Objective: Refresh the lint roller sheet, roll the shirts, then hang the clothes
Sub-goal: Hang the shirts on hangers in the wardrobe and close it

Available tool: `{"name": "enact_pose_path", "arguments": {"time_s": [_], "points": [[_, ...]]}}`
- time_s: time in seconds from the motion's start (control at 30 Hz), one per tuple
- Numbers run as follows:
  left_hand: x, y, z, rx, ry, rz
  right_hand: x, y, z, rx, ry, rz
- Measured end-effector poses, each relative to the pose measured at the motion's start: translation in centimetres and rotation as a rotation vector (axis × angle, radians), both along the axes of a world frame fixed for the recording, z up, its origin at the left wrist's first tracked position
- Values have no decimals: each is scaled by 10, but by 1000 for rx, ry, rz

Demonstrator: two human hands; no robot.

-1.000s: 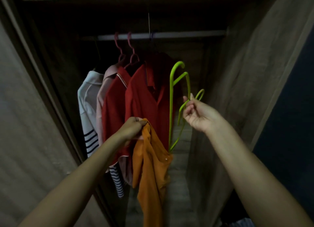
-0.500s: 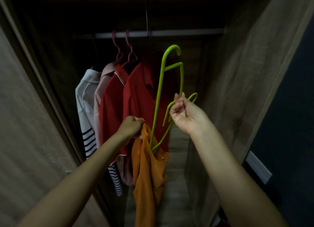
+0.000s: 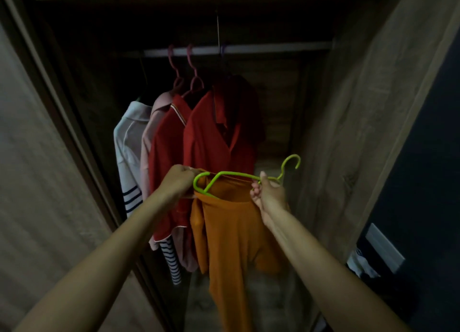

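Wardrobe interior, dim, wood-grain walls. Orange shirt [image 3: 234, 234] — held up in the open doorway, below and in front of the rail [image 3: 249, 50], hanging free down the middle. Green hanger [image 3: 225, 176] — lying roughly level across the shirt's neck opening, its left end poking out through the collar, its hook [image 3: 290, 163] pointing up and to the right, clear of the rail. Left hand [image 3: 179, 180] — fingers curled, pinching the shirt's collar edge at the hanger's left end. Right hand [image 3: 268, 195] — fingers curled round the hanger near the base of its hook, with the collar edge gathered there too. On the rail, left to right: white shirt with dark stripes [image 3: 129, 152], pale pink shirt [image 3: 149, 132], red shirt with white piping [image 3: 166, 157], second red shirt [image 3: 219, 137] — packed edge to edge, two on pink hangers [image 3: 191, 68]. Free rail runs from the last red shirt to the right side wall [image 3: 353, 107]; open room sits there, behind the green hook. The orange shirt's left edge touches or overlaps the red ones.
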State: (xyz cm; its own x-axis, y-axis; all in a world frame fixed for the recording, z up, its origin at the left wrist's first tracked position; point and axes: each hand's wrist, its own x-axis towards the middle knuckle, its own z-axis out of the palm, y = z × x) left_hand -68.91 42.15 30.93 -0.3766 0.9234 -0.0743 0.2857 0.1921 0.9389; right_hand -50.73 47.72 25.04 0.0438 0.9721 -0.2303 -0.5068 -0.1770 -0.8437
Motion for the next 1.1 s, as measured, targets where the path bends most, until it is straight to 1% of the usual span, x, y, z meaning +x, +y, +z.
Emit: {"name": "enact_pose_path", "arguments": {"time_s": [0.03, 0.13, 0.2, 0.3, 0.47, 0.53, 0.6, 0.67, 0.77, 0.8, 0.87, 0.93, 0.97, 1.0, 1.03, 1.1], "points": [[-4, -1, -2, 2, 80, 28, 1, 1, 0, 28, -63, -3], [-10, -10, -3, 23, 413, 131, 5, 3, -2, 95, -202, -13], [-7, -17, -1, 67, 535, 138, 6, 4, -6, 128, -311, -13], [-1, -25, 5, 151, 643, 113, 5, 2, -13, 198, -421, -12], [6, -28, 9, 171, 699, 75, -7, -10, -4, 344, -525, 40], [12, -27, 7, 168, 668, 70, -15, -13, 2, 379, -546, 68], [19, -24, 4, 174, 630, 54, -22, -15, 6, 405, -576, 80], [28, -20, 0, 151, 657, 18, -27, -16, 7, 421, -609, 81], [30, -18, -2, 134, 699, -53, -26, -16, 8, 411, -578, 78], [26, -17, -3, 155, 745, -77, -24, -15, 7, 407, -583, 73], [13, -17, -5, 178, 910, -174, -18, -15, 9, 405, -608, 73], [5, -17, -8, 111, 1065, -291, -17, -16, 11, 402, -603, 83], [5, -17, -11, 97, 1101, -331, -17, -17, 14, 404, -589, 96], [6, -17, -13, 133, 1091, -358, -16, -19, 18, 410, -572, 124], [7, -16, -15, 194, 1035, -369, -15, -20, 24, 416, -566, 174], [6, -16, -16, 315, 889, -342, -3, -20, 42, 427, -625, 336]]}}
